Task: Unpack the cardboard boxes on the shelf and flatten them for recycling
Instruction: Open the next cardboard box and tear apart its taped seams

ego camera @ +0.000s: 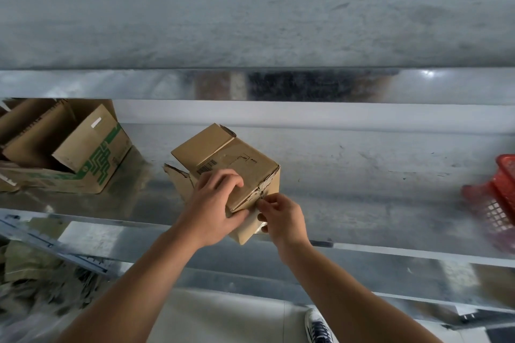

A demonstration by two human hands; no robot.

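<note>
While the left hand [214, 209] grips the small cardboard box [237, 164] from above, fingers curled over its top and thumb on the near face, the right hand [281, 217] pinches what looks like a tape end at the box's torn near-right corner. The box sits corner-on at the front edge of the shelf [362, 189], slightly overhanging it. The seam lies at the right hand's fingertips, so any peel probably falls to that hand.

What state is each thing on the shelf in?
small box: tilted at shelf edge, far flap lifted.
green-printed box: open, flaps up.
red basket: on shelf, partly out of frame.
left grip: holds small box.
right grip: pinches tape at its corner.
</note>
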